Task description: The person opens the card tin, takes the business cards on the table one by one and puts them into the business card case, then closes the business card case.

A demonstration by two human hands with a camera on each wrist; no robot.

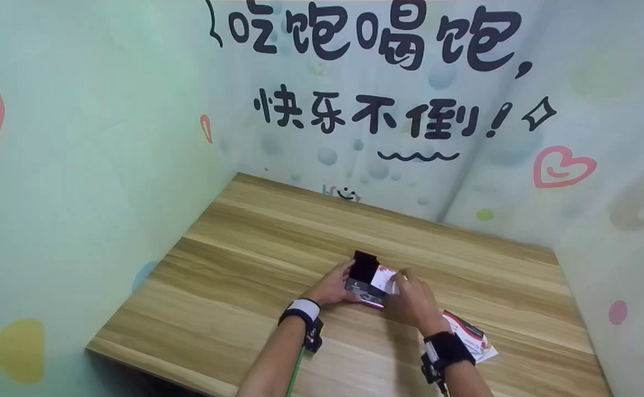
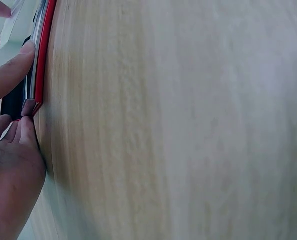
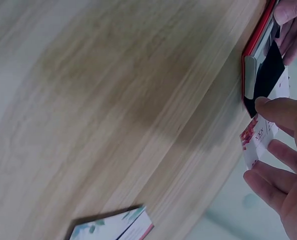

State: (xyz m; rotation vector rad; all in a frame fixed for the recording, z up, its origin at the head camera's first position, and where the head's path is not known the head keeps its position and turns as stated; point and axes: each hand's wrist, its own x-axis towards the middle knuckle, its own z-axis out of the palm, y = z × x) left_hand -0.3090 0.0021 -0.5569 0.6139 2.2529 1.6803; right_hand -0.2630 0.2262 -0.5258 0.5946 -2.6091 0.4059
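Note:
In the head view an open card case (image 1: 363, 267), black inside with a silvery face, is over the middle of the table, gripped at its left side by my left hand (image 1: 332, 285). The left wrist view shows the thumb on the top of the case (image 2: 42, 65), along its red edge, with fingers underneath. My right hand (image 1: 417, 304) pinches a white card (image 3: 258, 137) with red flowers and print between thumb and fingers. The card overlaps the right end of the black interior in the head view.
On the wooden table (image 1: 234, 264), to the right beside my right wrist, lie printed cards (image 1: 468, 333) in white, red and black. Pale walls (image 1: 107, 138) with lettering and coloured shapes border the table at the back and both sides.

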